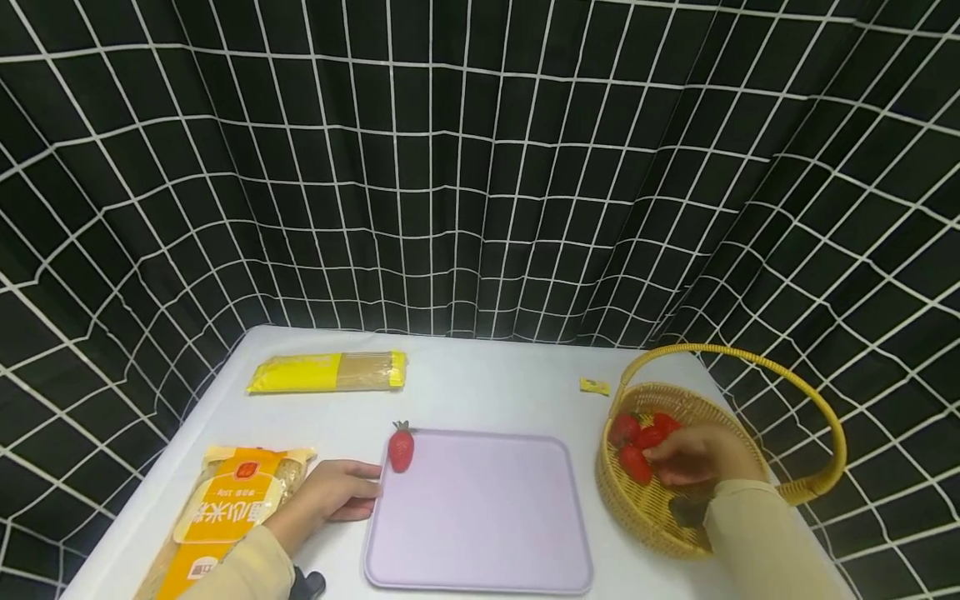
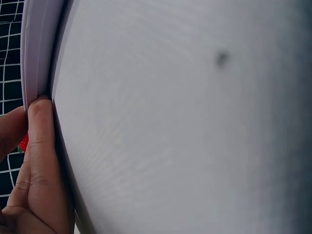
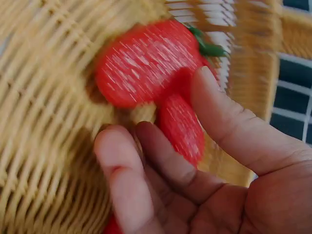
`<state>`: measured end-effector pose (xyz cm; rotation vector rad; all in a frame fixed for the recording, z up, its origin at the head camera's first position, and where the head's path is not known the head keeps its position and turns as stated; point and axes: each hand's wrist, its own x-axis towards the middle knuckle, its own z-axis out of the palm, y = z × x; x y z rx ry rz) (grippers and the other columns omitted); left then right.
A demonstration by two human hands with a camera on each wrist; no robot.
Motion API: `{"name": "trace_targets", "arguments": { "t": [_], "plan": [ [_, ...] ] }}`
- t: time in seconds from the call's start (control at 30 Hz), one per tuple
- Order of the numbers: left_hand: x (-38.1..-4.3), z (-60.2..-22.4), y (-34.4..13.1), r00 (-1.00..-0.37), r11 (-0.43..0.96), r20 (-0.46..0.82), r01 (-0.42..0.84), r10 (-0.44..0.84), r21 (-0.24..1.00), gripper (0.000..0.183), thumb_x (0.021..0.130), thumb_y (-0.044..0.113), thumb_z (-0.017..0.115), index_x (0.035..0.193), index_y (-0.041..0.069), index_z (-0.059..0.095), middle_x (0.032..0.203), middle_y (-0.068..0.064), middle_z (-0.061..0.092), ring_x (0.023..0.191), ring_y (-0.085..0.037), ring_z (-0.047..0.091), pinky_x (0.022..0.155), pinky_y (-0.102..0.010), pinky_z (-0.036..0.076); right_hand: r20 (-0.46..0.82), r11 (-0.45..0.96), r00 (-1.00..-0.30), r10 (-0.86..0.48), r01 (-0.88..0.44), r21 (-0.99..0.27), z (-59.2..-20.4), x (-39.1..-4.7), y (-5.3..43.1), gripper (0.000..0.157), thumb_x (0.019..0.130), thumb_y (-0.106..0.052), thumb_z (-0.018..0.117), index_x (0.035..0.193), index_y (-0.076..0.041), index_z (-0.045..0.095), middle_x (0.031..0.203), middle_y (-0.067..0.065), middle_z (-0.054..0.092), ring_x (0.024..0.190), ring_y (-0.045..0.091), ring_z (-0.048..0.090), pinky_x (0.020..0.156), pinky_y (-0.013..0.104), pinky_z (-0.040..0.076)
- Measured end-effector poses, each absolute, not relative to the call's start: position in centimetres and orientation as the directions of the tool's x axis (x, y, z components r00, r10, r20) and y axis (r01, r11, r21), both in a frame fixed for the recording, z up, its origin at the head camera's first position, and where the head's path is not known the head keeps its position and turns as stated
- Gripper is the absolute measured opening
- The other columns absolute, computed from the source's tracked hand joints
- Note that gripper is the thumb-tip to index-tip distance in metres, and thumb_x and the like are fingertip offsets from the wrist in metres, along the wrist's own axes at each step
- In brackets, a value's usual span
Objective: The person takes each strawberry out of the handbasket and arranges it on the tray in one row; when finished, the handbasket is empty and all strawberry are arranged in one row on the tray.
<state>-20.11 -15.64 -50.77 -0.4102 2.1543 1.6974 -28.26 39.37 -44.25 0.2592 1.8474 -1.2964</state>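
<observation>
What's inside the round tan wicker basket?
Several red, leafy-topped strawberries lie inside the basket; the person's right-hand grip is in there too. It and the beige sleeve cover part of the interior; whatever lies beneath cannot be seen.

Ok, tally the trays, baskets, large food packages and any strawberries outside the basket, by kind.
Tray: 1
Basket: 1
Large food packages: 2
Strawberry outside the basket: 1
Total: 5

The basket (image 1: 624, 510) looks like rough woven wicker, the tray (image 1: 480, 517) smooth matt plastic. The orange bag (image 1: 225, 508) seems shiny plastic film, the curtain (image 1: 450, 208) matt, creased cloth
</observation>
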Motion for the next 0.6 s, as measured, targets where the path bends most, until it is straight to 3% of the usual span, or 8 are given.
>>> {"name": "trace_targets", "arguments": {
  "t": [0.1,0.33,0.6],
  "plan": [
    [-19.7,-50.5,-16.3,-0.885,0.255,-0.465,-0.457,-0.030,0.852,0.042,0.082,0.005,0.074,0.122,-0.004,0.064,0.082,-0.009,0.068,0.070,-0.018,0.068,0.065,-0.034,0.062,-0.738,0.476,-0.633,-0.233,0.587,-0.654,-45.0,-28.6,37.0,0.015,0.096,-0.017,0.062,0.091,-0.003,0.066,0.080,0.005,0.067,0.066,0.013,0.065,0.074,0.021,0.058],
    [-19.3,-50.2,-16.8,-0.891,0.238,-0.453,-0.448,-0.036,0.862,0.041,0.081,0.005,0.075,0.120,-0.004,0.065,0.082,-0.009,0.069,0.070,-0.019,0.068,0.066,-0.035,0.062,-0.715,0.469,-0.643,-0.273,0.560,-0.683,-45.9,-29.9,34.4,0.011,0.093,-0.012,0.058,0.091,-0.002,0.061,0.080,0.006,0.063,0.067,0.013,0.060,0.070,0.020,0.056],
    [-20.4,-50.7,-15.5,-0.891,0.245,-0.455,-0.439,0.010,0.865,0.043,0.082,0.006,0.074,0.123,-0.003,0.064,0.085,-0.009,0.069,0.072,-0.018,0.068,0.067,-0.033,0.062,-0.624,0.416,-0.655,-0.426,0.470,-0.778,-43.1,-29.3,37.7,0.016,0.097,-0.011,0.049,0.094,-0.003,0.063,0.086,0.003,0.065,0.077,0.010,0.062,0.078,0.022,0.056]
  ]
}}
